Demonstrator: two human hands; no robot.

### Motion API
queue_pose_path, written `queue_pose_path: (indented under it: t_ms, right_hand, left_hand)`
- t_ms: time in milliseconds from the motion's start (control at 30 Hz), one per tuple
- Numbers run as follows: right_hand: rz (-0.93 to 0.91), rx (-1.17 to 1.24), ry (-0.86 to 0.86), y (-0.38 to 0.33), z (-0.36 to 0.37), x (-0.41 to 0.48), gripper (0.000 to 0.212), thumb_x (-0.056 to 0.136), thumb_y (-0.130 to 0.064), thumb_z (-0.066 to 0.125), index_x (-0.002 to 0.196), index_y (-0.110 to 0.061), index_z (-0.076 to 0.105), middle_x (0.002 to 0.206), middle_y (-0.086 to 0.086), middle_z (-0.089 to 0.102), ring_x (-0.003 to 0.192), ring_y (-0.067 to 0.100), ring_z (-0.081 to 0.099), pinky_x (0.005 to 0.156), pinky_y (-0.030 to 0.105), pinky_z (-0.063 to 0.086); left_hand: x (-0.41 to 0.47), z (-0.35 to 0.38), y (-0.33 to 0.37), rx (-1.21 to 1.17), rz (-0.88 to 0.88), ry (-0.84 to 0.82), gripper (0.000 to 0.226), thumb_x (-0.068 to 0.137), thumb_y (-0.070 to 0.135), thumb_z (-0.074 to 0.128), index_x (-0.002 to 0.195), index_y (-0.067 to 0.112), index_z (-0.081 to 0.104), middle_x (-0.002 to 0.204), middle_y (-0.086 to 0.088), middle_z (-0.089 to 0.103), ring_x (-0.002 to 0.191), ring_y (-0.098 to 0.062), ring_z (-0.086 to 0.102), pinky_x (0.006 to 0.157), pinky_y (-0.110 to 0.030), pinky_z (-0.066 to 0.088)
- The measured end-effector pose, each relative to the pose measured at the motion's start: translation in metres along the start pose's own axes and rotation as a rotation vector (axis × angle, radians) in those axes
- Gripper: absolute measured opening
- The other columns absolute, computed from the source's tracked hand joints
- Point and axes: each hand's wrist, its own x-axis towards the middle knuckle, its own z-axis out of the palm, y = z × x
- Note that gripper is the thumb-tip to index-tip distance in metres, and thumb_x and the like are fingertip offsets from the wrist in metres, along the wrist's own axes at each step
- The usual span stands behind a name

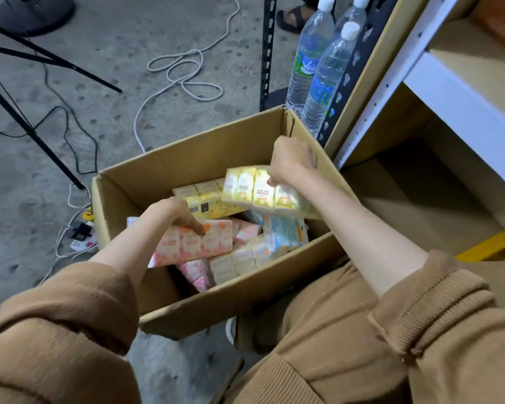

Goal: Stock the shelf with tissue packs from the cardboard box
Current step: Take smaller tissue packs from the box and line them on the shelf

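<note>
right hand (291, 162): grip pinching yellow pack (255, 191), long axis 10-to-4; shelf (461, 109) at 3 o'clock, nearest this hand. left hand (174, 214): gripping pink pack (200, 243).

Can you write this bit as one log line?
left hand: holds pink tissue pack | right hand: holds yellow tissue pack over cardboard box

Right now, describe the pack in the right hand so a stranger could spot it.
Start at the open cardboard box beside the shelf. Near its far right side the right hand holds a yellow tissue pack above the pile. The left hand grips a pink pack, lower down.
</note>
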Motion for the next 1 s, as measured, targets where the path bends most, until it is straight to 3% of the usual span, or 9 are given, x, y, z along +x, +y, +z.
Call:
queue_pose_path:
  t_ms: [133, 267, 367, 467, 600, 800, 900, 1000]
  right_hand:
    - [-0.206, -0.044, 0.139, 0.011, 0.017, -0.008, 0.018, 0.083, -0.005, 0.063, 0.101, -0.005, 0.065, 0.106, 0.014, 0.067, 0.101, 0.034, 0.061, 0.077, 0.037, 0.048]
    - [-0.320, -0.176, 0.018, 0.038, 0.065, -0.020, 0.021, 0.087, 0.002, 0.049, 0.107, -0.003, 0.055, 0.109, 0.018, 0.060, 0.105, 0.034, 0.057, 0.079, 0.039, 0.048]
    - [-0.273, -0.187, -0.107, 0.053, 0.079, -0.017, 0.028, 0.088, -0.001, 0.054, 0.116, -0.003, 0.049, 0.121, 0.016, 0.054, 0.113, 0.033, 0.052, 0.084, 0.040, 0.047]
    - [-0.245, -0.096, -0.197, 0.054, 0.072, -0.005, 0.036, 0.083, -0.021, 0.068, 0.111, -0.004, 0.053, 0.118, 0.012, 0.054, 0.107, 0.029, 0.054, 0.083, 0.037, 0.045]
    - [-0.222, 0.046, -0.212, 0.050, 0.069, 0.014, 0.054, 0.074, -0.034, 0.075, 0.115, -0.006, 0.054, 0.121, 0.010, 0.054, 0.111, 0.025, 0.052, 0.087, 0.033, 0.043]
    - [-0.164, 0.142, -0.317, 0.045, 0.088, 0.039, 0.099, 0.064, -0.039, 0.081, 0.142, -0.007, 0.029, 0.139, 0.012, 0.033, 0.131, 0.028, 0.036, 0.108, 0.042, 0.036]
    - [-0.135, 0.149, -0.347, 0.046, 0.096, 0.048, 0.102, 0.065, -0.038, 0.081, 0.145, -0.007, 0.025, 0.141, 0.013, 0.033, 0.132, 0.028, 0.036, 0.110, 0.041, 0.035]
    - [-0.129, 0.174, -0.328, 0.047, 0.099, 0.052, 0.094, 0.064, -0.036, 0.081, 0.141, -0.008, 0.033, 0.137, 0.014, 0.042, 0.128, 0.028, 0.040, 0.106, 0.039, 0.039]
  left_hand:
    - [-0.007, 0.008, 0.002, -0.019, 0.013, 0.065, 0.075, 0.065, 0.055, 0.076, 0.121, 0.010, 0.057, 0.125, -0.008, 0.059, 0.113, -0.027, 0.058, 0.090, -0.033, 0.047]
    - [-0.009, 0.014, 0.000, -0.040, 0.036, 0.107, 0.070, 0.066, 0.055, 0.075, 0.119, 0.011, 0.057, 0.120, -0.007, 0.060, 0.108, -0.026, 0.059, 0.084, -0.031, 0.047]
    - [-0.008, 0.019, 0.000, -0.066, 0.044, 0.108, 0.071, 0.066, 0.056, 0.074, 0.118, 0.011, 0.057, 0.119, -0.007, 0.061, 0.107, -0.025, 0.060, 0.083, -0.031, 0.048]
    - [-0.003, 0.027, 0.000, -0.106, 0.048, 0.079, 0.071, 0.067, 0.055, 0.074, 0.120, 0.012, 0.055, 0.120, -0.007, 0.061, 0.107, -0.026, 0.060, 0.086, -0.032, 0.049]
    - [0.007, 0.037, -0.002, -0.167, 0.049, 0.009, 0.074, 0.069, 0.056, 0.072, 0.124, 0.011, 0.053, 0.120, -0.008, 0.061, 0.108, -0.026, 0.060, 0.093, -0.035, 0.051]
    - [0.017, 0.048, -0.006, -0.286, 0.029, -0.029, 0.075, 0.069, 0.056, 0.072, 0.128, 0.014, 0.052, 0.128, -0.008, 0.057, 0.117, -0.027, 0.055, 0.100, -0.040, 0.047]
    - [0.020, 0.049, -0.006, -0.315, 0.026, -0.054, 0.078, 0.067, 0.056, 0.074, 0.129, 0.014, 0.051, 0.129, -0.009, 0.057, 0.117, -0.027, 0.055, 0.101, -0.041, 0.047]
    - [0.023, 0.049, -0.009, -0.358, 0.036, -0.054, 0.076, 0.064, 0.052, 0.077, 0.126, 0.017, 0.051, 0.125, -0.006, 0.059, 0.112, -0.026, 0.057, 0.098, -0.041, 0.048]
